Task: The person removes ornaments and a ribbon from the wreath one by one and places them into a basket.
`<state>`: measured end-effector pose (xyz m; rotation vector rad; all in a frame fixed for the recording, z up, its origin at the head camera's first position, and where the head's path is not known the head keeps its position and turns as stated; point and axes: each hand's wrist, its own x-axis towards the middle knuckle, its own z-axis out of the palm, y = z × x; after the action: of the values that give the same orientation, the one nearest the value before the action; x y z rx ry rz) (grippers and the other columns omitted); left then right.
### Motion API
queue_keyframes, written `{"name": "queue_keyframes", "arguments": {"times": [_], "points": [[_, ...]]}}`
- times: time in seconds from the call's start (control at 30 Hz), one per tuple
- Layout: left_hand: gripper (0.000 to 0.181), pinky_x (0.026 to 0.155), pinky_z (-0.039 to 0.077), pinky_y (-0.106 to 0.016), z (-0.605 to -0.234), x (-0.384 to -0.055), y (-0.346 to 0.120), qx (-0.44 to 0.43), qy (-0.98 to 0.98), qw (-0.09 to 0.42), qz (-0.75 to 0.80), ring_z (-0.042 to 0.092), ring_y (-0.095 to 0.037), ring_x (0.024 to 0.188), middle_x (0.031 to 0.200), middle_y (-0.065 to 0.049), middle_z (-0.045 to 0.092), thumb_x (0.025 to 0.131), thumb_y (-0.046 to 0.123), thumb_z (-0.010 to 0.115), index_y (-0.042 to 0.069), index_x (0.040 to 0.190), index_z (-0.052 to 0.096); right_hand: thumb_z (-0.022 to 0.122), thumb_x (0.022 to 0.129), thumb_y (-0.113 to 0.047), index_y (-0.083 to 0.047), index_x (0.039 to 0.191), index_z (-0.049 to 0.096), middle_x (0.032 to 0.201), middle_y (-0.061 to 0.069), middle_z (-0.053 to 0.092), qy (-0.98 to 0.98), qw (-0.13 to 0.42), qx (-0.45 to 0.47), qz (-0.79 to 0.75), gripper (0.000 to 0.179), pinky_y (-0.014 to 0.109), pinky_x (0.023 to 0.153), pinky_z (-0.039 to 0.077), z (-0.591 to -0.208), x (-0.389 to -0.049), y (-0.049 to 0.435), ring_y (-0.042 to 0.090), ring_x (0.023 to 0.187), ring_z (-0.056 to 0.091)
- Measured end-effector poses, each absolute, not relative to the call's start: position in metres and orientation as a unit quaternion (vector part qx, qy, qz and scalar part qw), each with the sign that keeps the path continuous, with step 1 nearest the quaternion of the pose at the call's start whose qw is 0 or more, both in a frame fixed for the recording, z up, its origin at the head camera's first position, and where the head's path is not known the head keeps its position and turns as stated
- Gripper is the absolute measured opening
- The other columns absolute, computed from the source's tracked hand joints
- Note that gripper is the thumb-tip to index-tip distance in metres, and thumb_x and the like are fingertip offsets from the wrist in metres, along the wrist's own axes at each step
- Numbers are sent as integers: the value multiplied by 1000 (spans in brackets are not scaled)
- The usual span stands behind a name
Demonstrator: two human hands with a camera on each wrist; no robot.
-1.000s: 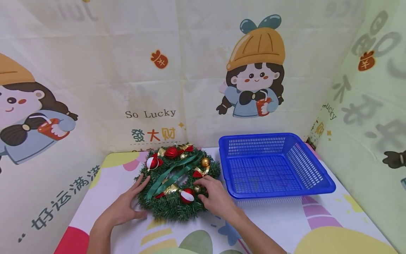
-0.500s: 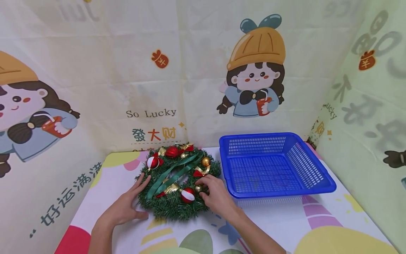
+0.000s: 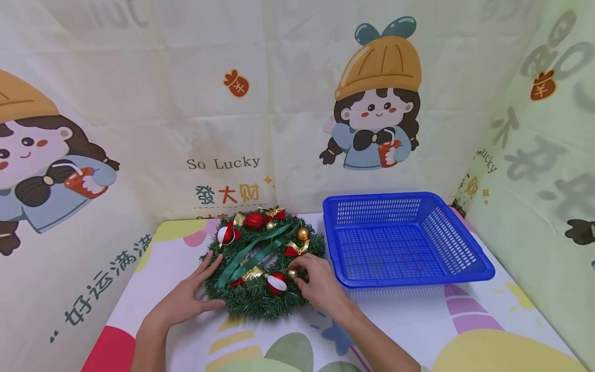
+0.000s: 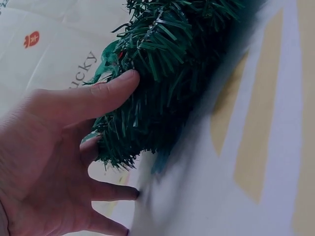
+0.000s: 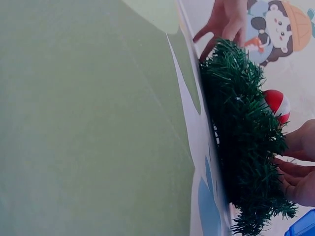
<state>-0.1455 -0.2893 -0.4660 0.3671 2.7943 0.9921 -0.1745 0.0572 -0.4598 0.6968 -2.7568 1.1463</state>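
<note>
A green Christmas wreath lies flat on the table, trimmed with red-and-white balls, gold balls, small red and gold bows and a green ribbon. My left hand rests at the wreath's left edge, fingers spread. In the left wrist view its thumb lies along the outer needles. At the wreath's right side my right hand pinches a small gold ball between thumb and fingers. In the right wrist view the needles hide those fingertips and the ball.
Right of the wreath stands a blue plastic basket with slotted sides and nothing in it. A printed cloth covers the table. Patterned cloth walls rise behind and at both sides.
The head view has shifted slightly. My left thumb has moved in a little toward the wreath's front edge. The right hand stays at the gold ball.
</note>
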Motion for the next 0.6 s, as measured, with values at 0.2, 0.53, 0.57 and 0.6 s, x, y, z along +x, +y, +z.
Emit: {"name": "queue_keyframes", "arguments": {"times": [0.2,0.53,0.57,0.6], "points": [[111,107,36,-78,-466,-146,-289,121,934,82,327,18,-57,154,177,-9,2,82,54,84,30,168,19,78,91,-2,-13,110,76,102,-1,71,-894,40,228,384,23,24,74,55,-457,-174,58,11,84,65],[101,108,32,-80,-464,-148,-287,100,936,94,325,13,-58,155,177,-9,1,90,60,73,30,169,16,77,91,0,-11,110,76,103,0,72,-883,43,228,407,23,28,75,59,-451,-172,59,9,85,65],[102,107,32,-81,-464,-147,-286,101,936,93,325,13,-58,155,177,-9,1,90,59,73,30,169,16,76,91,0,-11,111,76,104,0,72,-883,42,226,410,23,28,75,59,-450,-171,60,9,85,65],[102,107,31,-81,-464,-147,-286,102,935,93,326,13,-58,155,177,-9,1,90,59,74,29,169,16,76,91,0,-11,112,76,105,0,72,-882,41,225,412,23,28,75,59,-450,-170,60,9,85,66]]}}
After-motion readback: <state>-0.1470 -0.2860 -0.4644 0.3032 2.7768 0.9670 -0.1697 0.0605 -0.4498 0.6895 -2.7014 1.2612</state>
